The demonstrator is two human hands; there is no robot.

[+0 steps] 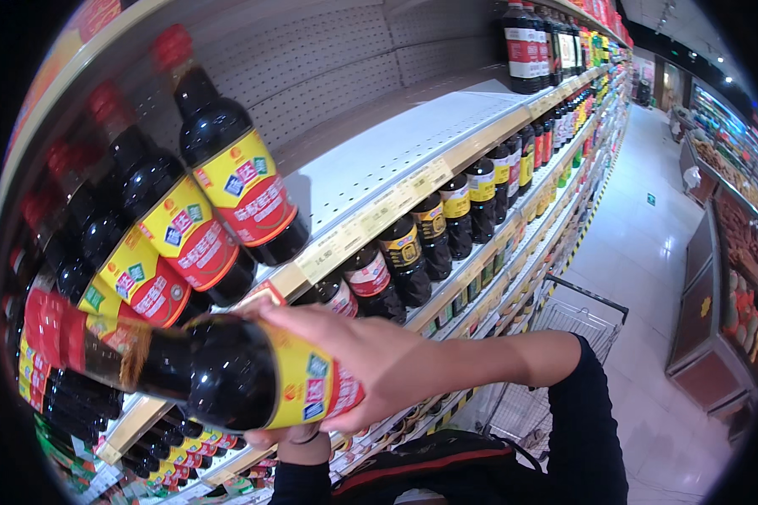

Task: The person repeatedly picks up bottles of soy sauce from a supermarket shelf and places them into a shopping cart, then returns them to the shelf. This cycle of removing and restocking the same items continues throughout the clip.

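Observation:
A dark sauce bottle [230, 372] with a red cap and a yellow-and-red label lies tilted nearly on its side in front of the shelf, cap toward the left. My right hand [372, 360] wraps around its lower body and covers part of the label. From below, my left hand [290, 434] grips the bottle's underside; most of its fingers are hidden. Matching bottles [243, 177] stand in a row on the upper shelf, just beyond the held one.
Price tags line the shelf edge [379, 218]. Other dark bottles [407, 252] fill the shelf below. A wire shopping cart [578, 309] stands at right, beside a tiled aisle floor [631, 246]. Produce bins [701, 315] line the aisle's far side.

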